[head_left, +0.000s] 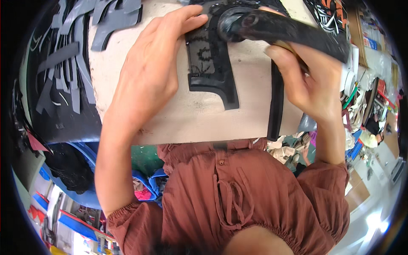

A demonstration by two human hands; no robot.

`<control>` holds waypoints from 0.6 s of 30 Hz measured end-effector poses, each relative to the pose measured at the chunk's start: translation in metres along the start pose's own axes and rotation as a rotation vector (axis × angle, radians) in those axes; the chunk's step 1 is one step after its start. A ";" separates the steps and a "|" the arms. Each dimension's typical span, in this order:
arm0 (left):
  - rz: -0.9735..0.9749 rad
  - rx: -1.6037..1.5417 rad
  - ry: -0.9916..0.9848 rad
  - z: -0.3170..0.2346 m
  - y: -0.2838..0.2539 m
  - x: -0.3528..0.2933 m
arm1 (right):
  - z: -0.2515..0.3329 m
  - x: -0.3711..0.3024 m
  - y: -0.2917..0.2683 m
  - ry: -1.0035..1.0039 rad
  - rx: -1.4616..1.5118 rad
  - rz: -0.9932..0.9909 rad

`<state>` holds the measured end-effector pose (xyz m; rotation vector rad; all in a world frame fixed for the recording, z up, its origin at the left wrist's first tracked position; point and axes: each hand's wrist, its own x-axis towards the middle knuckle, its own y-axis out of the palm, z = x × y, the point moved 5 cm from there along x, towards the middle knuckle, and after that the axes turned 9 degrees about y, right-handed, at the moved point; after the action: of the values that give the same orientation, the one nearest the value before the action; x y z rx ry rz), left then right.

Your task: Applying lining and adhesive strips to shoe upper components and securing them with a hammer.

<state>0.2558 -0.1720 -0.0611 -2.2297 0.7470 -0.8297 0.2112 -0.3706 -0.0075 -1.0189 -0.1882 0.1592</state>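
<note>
A black, cut-out flat piece point(229, 80) with a raised band along its edge lies on the pale work board point(170, 121). My left hand point(148, 70) rests along its left side, fingers stretched out, fingertips touching its upper left part. My right hand point(316, 76) is closed round the handle of a dark hammer point(293, 32), which is smeared by motion. Its rounded face is over the upper right of the black piece, and its long other end points right. Whether the face touches the piece, I cannot tell. The hammer hides part of the piece.
A narrow black strip point(276, 104) lies on the board below my right hand. Grey cut pieces point(117, 27) and several dark strips point(76, 63) lie at the left. Orange, white and black strips point(327, 17) are at the top right. A blue tub point(85, 193) stands below left.
</note>
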 end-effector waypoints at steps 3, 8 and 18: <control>0.002 -0.042 -0.034 -0.005 0.003 -0.001 | 0.015 -0.021 -0.001 0.053 0.467 -0.065; 0.163 -0.114 -0.166 0.004 -0.002 -0.004 | 0.034 -0.021 0.017 -0.092 -0.055 0.320; 0.124 -0.084 -0.060 0.001 -0.007 0.001 | 0.008 -0.046 0.011 0.211 1.040 0.130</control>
<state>0.2591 -0.1682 -0.0563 -2.2459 0.8954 -0.6797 0.1642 -0.3684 -0.0161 -0.0056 0.1559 0.2298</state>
